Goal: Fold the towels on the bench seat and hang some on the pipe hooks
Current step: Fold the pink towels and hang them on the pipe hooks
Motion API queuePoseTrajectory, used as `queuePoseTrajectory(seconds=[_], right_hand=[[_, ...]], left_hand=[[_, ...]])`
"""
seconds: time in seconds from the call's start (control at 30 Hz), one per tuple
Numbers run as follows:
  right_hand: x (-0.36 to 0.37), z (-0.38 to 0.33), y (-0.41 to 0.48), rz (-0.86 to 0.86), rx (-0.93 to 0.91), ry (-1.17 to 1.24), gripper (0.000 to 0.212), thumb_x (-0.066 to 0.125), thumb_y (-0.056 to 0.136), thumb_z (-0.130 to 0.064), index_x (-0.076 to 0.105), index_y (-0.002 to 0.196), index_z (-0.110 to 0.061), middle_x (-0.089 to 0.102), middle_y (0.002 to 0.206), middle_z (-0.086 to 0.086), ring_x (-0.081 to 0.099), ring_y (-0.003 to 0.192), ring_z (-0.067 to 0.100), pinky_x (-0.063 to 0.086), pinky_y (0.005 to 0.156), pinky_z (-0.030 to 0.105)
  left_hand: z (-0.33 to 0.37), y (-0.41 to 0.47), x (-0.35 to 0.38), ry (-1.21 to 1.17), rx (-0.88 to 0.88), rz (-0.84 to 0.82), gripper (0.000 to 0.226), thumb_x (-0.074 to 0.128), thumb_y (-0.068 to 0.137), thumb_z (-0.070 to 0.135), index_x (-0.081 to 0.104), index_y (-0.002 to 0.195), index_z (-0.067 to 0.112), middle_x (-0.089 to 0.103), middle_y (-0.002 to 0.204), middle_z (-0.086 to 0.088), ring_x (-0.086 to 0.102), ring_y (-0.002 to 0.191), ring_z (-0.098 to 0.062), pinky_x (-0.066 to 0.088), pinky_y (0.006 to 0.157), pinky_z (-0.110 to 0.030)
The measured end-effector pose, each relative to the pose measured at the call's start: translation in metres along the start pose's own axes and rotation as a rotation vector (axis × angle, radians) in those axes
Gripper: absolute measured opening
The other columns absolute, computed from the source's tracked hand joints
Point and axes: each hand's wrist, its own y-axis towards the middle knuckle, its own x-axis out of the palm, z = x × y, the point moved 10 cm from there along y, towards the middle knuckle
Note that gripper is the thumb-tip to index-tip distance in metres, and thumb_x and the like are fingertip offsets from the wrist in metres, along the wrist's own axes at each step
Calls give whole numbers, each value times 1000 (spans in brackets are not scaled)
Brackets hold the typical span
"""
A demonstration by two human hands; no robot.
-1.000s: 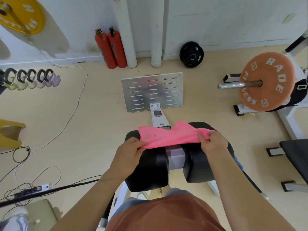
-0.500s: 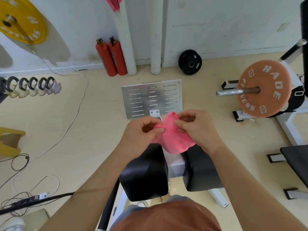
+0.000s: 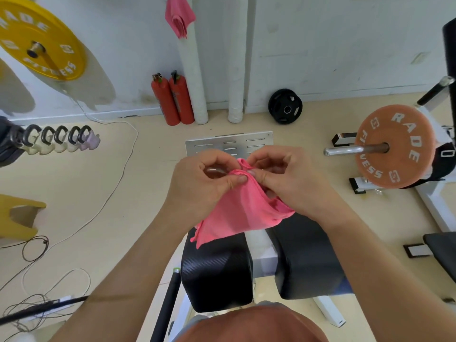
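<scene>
Pink towel (image 3: 234,213) lifted off bench pads (image 3: 217,275); left hand (image 3: 197,186), right hand (image 3: 291,186) pinch top edge, now together.

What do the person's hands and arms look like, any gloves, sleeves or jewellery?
The left hand and right hand are bare, no gloves. The left forearm and right forearm are uncovered as far as the frame shows: no sleeves, watch or wristband. Visible nails are short and unpainted. A rust-orange shirt shows at the bottom edge.
</scene>
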Motion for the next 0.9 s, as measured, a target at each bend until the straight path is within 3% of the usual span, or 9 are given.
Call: queuePoseTrajectory(seconds=[0.13,0.27,0.47,0.53,0.6,0.67,0.73,0.8,0.9], right_hand=[[1,-9,2,-35,-18,23,9,73,82,-15,73,85,-24,71,81,6,63,63,8,48,53,18],[-6,-20,4,-30,-58,-1,20,76,80,-14,69,94,-27,66,91,-2,66,80,16,54,64,26],[-17,-26,-1,-154,-57,162,24,68,79,-14,61,96,-29,54,108,2,59,95,9,54,54,29],[-18,-31,-5,-220,-76,81,23,72,80,-14,61,98,-22,57,102,-5,60,97,12,55,53,32],[-14,-40,-7,-264,-135,-112,23,76,80,-15,63,99,-19,58,98,-9,61,94,12,54,57,19],[-9,-45,-6,-283,-212,-395,29,79,77,-26,66,103,-28,52,103,-11,57,93,8,45,64,7],[0,-42,-3,-336,-213,-577,39,78,72,-45,62,107,-44,43,109,-13,49,97,0,38,70,5],[14,-36,-2,-441,-184,-678,30,74,69,-58,59,94,-50,39,112,-14,39,102,-4,32,76,9],[22,-32,0,-487,-188,-852,33,72,75,-53,56,64,-27,46,94,-9,41,88,-5,33,67,10]], left_hand=[[18,2,-4,61,68,-23,25,85,62,15,69,72,31,70,93,13,65,95,-6,52,89,-31],[24,8,-10,-9,54,-28,19,83,57,21,69,70,23,73,76,2,70,78,-16,56,80,-30],[31,17,-34,-101,81,55,21,81,56,22,70,74,18,72,73,1,69,74,-21,57,75,-34],[34,19,-40,-112,94,76,21,81,57,20,69,75,20,71,73,3,69,73,-19,57,76,-33],[37,21,-45,-127,105,85,25,82,57,19,69,77,21,71,74,5,68,73,-15,56,76,-30],[42,23,-46,-125,119,58,34,85,56,17,70,85,24,70,76,6,66,74,-12,55,77,-28],[48,23,-44,-108,132,22,43,84,57,13,70,95,25,69,76,7,65,75,-11,55,79,-27],[53,23,-47,-97,135,18,42,84,58,15,71,96,25,71,77,8,66,77,-12,55,81,-26],[55,24,-55,-57,129,32,29,79,61,20,73,88,24,74,81,7,69,82,-15,56,81,-28]])
